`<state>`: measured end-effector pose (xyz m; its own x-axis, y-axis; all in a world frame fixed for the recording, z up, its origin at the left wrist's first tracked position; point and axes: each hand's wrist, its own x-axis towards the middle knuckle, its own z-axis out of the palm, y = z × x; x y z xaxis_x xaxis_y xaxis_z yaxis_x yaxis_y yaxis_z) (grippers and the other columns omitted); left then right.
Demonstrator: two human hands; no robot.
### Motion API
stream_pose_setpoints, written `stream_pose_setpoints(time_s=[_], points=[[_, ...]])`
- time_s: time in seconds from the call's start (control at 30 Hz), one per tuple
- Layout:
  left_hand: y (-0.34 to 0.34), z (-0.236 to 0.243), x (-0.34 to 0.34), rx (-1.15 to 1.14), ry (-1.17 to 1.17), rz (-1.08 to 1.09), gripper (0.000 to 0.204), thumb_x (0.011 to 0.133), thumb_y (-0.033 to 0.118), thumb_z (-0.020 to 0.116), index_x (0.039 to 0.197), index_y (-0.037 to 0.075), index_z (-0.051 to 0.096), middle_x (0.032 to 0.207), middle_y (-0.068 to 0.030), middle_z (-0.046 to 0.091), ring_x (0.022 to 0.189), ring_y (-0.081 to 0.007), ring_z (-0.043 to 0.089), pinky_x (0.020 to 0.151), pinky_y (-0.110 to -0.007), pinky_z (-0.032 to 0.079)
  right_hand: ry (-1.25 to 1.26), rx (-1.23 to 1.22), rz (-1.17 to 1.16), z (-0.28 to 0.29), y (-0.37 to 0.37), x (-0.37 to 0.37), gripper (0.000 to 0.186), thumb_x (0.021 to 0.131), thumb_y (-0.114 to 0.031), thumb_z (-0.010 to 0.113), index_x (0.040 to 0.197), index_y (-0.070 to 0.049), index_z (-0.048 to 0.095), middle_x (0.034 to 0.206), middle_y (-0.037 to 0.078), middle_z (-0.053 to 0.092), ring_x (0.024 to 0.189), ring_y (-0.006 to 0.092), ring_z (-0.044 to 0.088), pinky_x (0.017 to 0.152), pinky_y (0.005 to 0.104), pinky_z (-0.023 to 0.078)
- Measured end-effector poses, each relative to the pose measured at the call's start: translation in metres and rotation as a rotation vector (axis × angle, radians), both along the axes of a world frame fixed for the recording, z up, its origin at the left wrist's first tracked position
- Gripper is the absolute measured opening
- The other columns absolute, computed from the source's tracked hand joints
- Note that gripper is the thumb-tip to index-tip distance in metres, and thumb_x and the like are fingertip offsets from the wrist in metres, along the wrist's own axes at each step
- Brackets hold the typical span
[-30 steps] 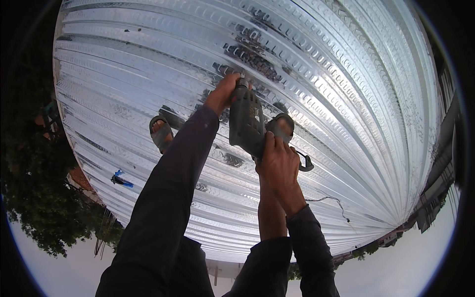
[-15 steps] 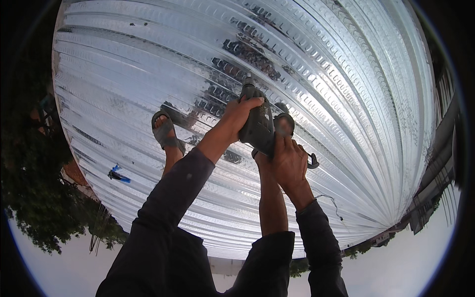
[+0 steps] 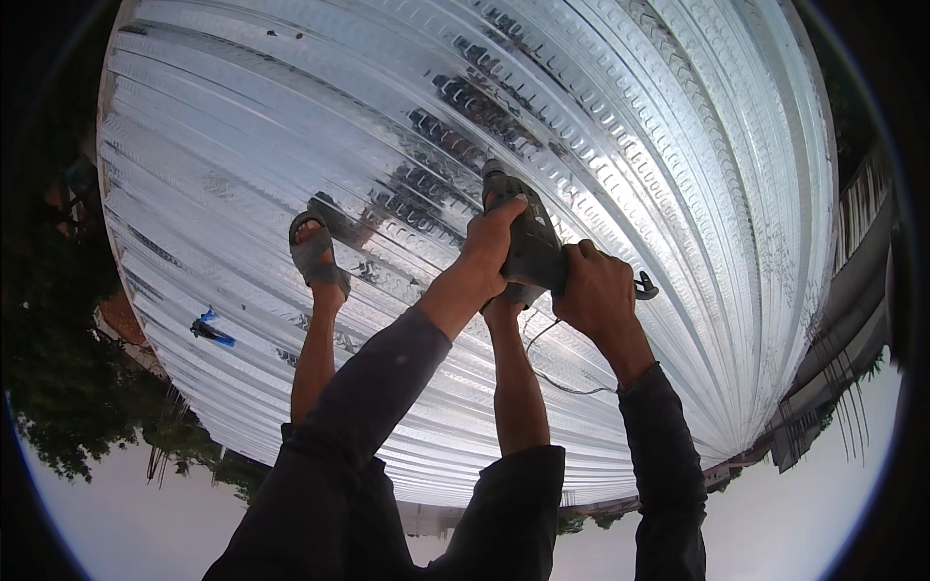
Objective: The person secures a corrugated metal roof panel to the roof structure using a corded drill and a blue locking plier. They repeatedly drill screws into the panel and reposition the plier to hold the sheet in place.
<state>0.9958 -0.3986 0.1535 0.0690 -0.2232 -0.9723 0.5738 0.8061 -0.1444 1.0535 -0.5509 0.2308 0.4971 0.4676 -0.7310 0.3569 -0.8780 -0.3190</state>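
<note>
A dark power drill (image 3: 535, 248) is held between my two hands over ribbed, shiny metal sheeting (image 3: 252, 126). My left hand (image 3: 489, 247) is wrapped round the front part of its body, thumb lying along the top. At the rear end, my right hand (image 3: 599, 290) is closed round the drill's handle; the trigger cannot be seen. The drill's nose (image 3: 494, 168) points away from me toward the sheeting. Whether its tip touches the metal is too small to tell. A thin cord (image 3: 572, 389) trails near my right wrist.
My sandalled left foot (image 3: 315, 250) stands on the sheeting, and my other foot is mostly hidden behind the drill. A small blue and black object (image 3: 212, 327) lies at the left. The sheeting's left edge (image 3: 108, 208) borders trees (image 3: 48, 378); grey structures (image 3: 862, 232) stand beyond its right side.
The drill and both hands have shifted slightly right and nearer to me. My right hand now shows more of its back, and more of the cord has come into sight.
</note>
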Motion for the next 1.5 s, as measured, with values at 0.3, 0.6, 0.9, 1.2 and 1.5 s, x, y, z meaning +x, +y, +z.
stream_pose_setpoints(time_s=[0.3, 0.6, 0.9, 1.2, 1.5], points=[[0.019, -0.012, 0.000, 0.003, -0.017, -0.005, 0.041, 0.095, 0.033, 0.068, 0.118, -0.001, 0.061, 0.099, -0.0132, 0.070, 0.080, -0.0246, 0.073, 0.069, -0.041, 0.063, -0.015, -0.088, 0.039, 0.000, 0.025, 0.003, 0.022, 0.070, -0.015, 0.069, 0.087, -0.001, 0.067, 0.080, 0.017, 0.068, 0.069, 0.0369, 0.072, 0.064, 0.0476, 0.058], [0.042, -0.016, -0.017, -0.086, -0.097, 0.053, 0.033, 0.095, 0.029, 0.071, 0.110, 0.001, 0.065, 0.093, -0.0088, 0.071, 0.077, -0.0214, 0.072, 0.072, -0.037, 0.061, -0.038, -0.117, -0.038, 0.005, 0.053, -0.020, 0.031, 0.070, -0.019, 0.074, 0.093, 0.001, 0.069, 0.083, 0.018, 0.068, 0.068, 0.0368, 0.072, 0.062, 0.0468, 0.058], [0.040, -0.017, -0.021, -0.041, -0.078, 0.037, 0.032, 0.093, 0.028, 0.072, 0.109, 0.000, 0.067, 0.090, -0.0088, 0.071, 0.075, -0.0219, 0.072, 0.070, -0.037, 0.061, -0.110, -0.116, -0.012, 0.003, 0.051, -0.033, 0.034, 0.069, -0.019, 0.075, 0.095, 0.000, 0.068, 0.085, 0.018, 0.068, 0.071, 0.0370, 0.073, 0.062, 0.0473, 0.059], [0.048, -0.015, -0.014, -0.041, -0.046, 0.022, 0.030, 0.093, 0.027, 0.073, 0.107, 0.001, 0.068, 0.091, -0.0095, 0.071, 0.075, -0.0218, 0.072, 0.069, -0.038, 0.061, -0.058, -0.178, -0.009, 0.005, 0.062, -0.023, 0.027, 0.069, -0.017, 0.073, 0.090, 0.000, 0.068, 0.083, 0.019, 0.069, 0.070, 0.0369, 0.073, 0.062, 0.0479, 0.059], [0.036, -0.024, -0.018, -0.065, -0.053, 0.084, 0.032, 0.095, 0.026, 0.070, 0.112, 0.000, 0.065, 0.094, -0.0103, 0.070, 0.077, -0.0233, 0.072, 0.071, -0.038, 0.061, -0.039, -0.165, 0.041, 0.005, 0.054, -0.015, 0.027, 0.069, -0.015, 0.072, 0.090, 0.001, 0.068, 0.086, 0.019, 0.069, 0.072, 0.0376, 0.073, 0.065, 0.0477, 0.059]])
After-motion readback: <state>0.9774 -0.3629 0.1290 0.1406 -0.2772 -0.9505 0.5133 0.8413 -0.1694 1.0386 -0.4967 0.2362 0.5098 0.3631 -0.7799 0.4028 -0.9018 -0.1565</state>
